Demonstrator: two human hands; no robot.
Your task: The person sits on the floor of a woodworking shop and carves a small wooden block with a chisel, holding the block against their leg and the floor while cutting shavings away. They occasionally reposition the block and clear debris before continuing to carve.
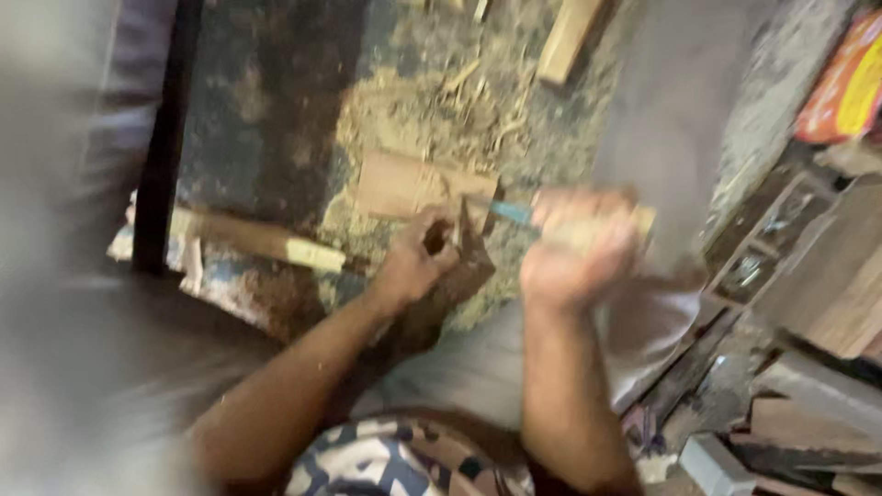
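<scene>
The picture is motion-blurred. My left hand (418,260) is closed on a dark wooden piece (464,266) that rests low in front of me. My right hand (574,248) is closed around the pale wooden handle (643,220) of a tool. A blue part of the tool (511,212) sticks out to the left of my fist, toward the top of the dark piece. The tool's working end is too blurred to make out. A flat brown wood block (404,184) lies just beyond my left hand.
Wood chips and sawdust (441,101) cover the ground ahead. A pale stick (266,241) lies at left, a wooden offcut (565,37) at top. Stacked wood and boxes (808,276) crowd the right side, with an orange packet (850,78) at the top right. A dark post (165,138) stands left.
</scene>
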